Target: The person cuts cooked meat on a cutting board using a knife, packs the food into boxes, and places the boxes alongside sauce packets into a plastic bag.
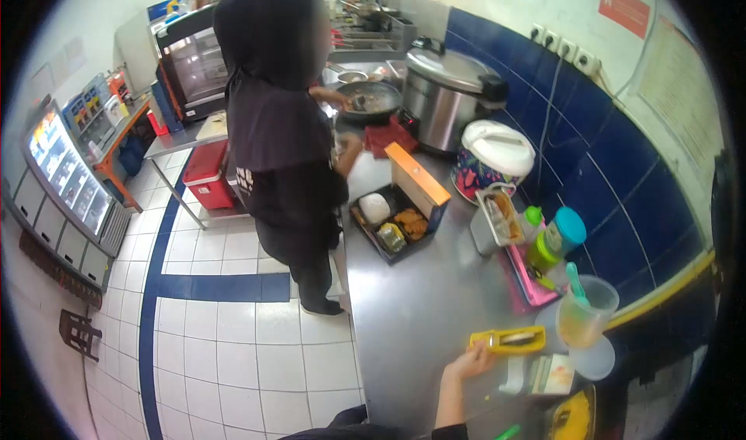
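Low in the view, my right hand (pixel 471 361) reaches over the steel counter. Its fingers are closed on the left end of a yellow tape dispenser (pixel 536 347); the roll shows inside it. My left hand is out of sight. Just below the dispenser lie a white and pale green packet or box (pixel 553 375) and a small white piece (pixel 513 375). Farther up the counter stands an open meal box (pixel 386 255) with an orange lid (pixel 420 177) raised. Rice (pixel 374 208), a fried brown piece (pixel 411 223) and a green-yellow wrapped item (pixel 392 238) sit inside it.
A co-worker (pixel 284 121) in dark clothes stands at the counter's far left by a frying pan (pixel 370 102). Along the tiled wall are a large steel cooker (pixel 451 94), a white-lidded container (pixel 497 156), a metal tray (pixel 493 222), bottles (pixel 544 250) and a plastic jug (pixel 588 308).
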`<move>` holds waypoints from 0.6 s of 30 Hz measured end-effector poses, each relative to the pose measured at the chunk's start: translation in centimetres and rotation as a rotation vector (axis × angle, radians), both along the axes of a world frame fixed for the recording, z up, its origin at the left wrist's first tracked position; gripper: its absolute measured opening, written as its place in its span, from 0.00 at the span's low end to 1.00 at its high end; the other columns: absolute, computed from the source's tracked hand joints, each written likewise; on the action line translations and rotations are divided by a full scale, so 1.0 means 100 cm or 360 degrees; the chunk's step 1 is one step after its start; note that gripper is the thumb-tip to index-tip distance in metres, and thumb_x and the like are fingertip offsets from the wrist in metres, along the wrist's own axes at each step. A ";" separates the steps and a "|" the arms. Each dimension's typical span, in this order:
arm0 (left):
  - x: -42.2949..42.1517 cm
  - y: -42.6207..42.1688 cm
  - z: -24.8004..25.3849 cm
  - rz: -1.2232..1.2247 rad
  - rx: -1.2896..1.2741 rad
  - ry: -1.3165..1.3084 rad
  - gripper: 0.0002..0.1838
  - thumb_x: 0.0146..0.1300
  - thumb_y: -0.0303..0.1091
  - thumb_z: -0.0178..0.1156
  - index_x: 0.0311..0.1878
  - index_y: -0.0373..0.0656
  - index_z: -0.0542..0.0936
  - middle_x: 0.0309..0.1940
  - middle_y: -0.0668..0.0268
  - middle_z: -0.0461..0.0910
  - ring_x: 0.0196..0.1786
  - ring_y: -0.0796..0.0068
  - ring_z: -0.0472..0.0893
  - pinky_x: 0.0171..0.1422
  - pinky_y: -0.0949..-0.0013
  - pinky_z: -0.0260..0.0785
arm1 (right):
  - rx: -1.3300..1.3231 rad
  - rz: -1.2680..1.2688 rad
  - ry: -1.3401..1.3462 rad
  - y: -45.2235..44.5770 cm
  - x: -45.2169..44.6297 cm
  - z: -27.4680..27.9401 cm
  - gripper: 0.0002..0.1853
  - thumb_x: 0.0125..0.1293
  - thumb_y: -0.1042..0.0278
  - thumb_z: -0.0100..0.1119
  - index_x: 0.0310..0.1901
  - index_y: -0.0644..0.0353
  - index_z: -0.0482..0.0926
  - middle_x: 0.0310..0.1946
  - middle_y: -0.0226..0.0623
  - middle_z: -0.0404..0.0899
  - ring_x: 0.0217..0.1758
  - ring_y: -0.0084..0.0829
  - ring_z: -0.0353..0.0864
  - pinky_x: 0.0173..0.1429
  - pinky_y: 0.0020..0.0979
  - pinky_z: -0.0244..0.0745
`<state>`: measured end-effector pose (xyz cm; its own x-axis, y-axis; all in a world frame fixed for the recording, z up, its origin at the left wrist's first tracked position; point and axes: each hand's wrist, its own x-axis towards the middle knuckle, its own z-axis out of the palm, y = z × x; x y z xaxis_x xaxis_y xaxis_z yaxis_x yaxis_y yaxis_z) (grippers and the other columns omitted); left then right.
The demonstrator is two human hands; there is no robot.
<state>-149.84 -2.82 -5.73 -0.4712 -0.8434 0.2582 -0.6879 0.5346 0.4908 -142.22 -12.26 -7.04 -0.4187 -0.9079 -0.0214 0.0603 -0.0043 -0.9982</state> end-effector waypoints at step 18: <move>-0.106 0.093 0.015 -0.0331 -0.0087 -0.0284 0.44 0.50 0.62 0.62 0.67 0.50 0.63 0.70 0.41 0.49 0.72 0.38 0.49 0.66 0.27 0.45 | 0.0053 -0.0325 0.0532 -0.004 0.004 0.002 0.06 0.55 0.75 0.64 0.24 0.67 0.78 0.64 0.55 0.58 0.60 0.48 0.68 0.58 0.39 0.70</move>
<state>-160.45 6.52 -4.24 -0.6750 -0.7108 0.1978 -0.6336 0.6958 0.3382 -141.81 -12.70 -6.79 -0.5796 -0.8061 0.1191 -0.2672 0.0499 -0.9624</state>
